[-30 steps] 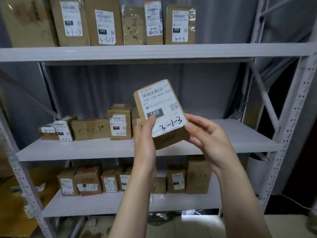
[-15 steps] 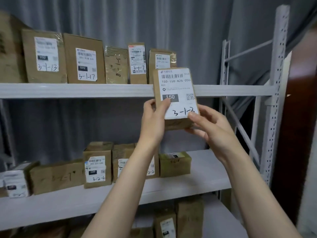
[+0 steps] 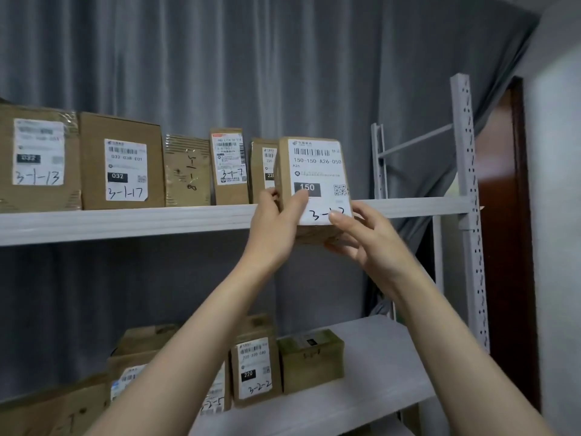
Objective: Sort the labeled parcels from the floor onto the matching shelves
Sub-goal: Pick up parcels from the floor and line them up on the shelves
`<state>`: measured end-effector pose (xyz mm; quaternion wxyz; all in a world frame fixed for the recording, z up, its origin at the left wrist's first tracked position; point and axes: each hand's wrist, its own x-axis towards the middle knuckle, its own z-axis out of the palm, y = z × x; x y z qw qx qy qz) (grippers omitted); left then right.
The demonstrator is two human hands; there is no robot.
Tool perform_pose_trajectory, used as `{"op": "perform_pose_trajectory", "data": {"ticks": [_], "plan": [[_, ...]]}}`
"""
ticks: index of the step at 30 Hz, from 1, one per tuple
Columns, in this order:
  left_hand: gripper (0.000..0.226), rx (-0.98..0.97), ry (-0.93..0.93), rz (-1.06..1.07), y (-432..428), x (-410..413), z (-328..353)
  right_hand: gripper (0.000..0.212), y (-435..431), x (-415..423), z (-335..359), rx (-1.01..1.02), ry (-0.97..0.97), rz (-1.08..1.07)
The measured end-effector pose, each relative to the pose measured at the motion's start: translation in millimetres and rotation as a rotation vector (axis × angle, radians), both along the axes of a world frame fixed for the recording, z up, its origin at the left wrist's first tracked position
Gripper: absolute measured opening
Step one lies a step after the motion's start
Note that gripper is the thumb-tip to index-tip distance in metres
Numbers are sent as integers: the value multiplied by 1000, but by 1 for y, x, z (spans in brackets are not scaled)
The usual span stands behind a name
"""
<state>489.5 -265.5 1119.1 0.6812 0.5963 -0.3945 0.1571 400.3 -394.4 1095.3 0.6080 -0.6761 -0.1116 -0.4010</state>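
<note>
At the front lip of the top white metal shelf (image 3: 125,223), just right of the row already standing there, we hold the small brown cardboard parcel with a white printed label (image 3: 314,184) between both hands. Our left hand (image 3: 273,228) wraps the parcel's nine o'clock edge, its fingers (image 3: 300,199) curled shut with the thumb pressed on the label face beside the black "150" block. Our right hand (image 3: 367,240) cups the five o'clock corner, thumb lying over the end of the handwritten code and the other fingers part-curled under the base, so we read only "3-1-" clearly.

The parcel's base hangs in front of the shelf edge, not yet resting on it, and the box stands upright with the label toward us. At nine o'clock from it stand the neighbours: a narrow brown box marked 220 (image 3: 262,171) partly hidden behind it, then a slim parcel marked 3-1-7 (image 3: 229,166).

We judge this as the placing step: the code fits the 3-1 row here. Next we need to lift the base clear of the lip, slide it back into the free space at three o'clock of the row, then release.
</note>
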Motion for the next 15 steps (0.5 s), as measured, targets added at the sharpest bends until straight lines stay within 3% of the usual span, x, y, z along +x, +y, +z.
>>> {"op": "perform_pose_trajectory", "data": {"ticks": [2,5,15], "plan": [[36,30,-21,-1,-10,12,6,50,-7,7,7,29,14,-22],[56,64,-43,-10,-26,25,14,39,-24,20,19,45,27,-102],[62,135,-81,55,-108,75,66,50,-110,74,77,11,77,-237]]}}
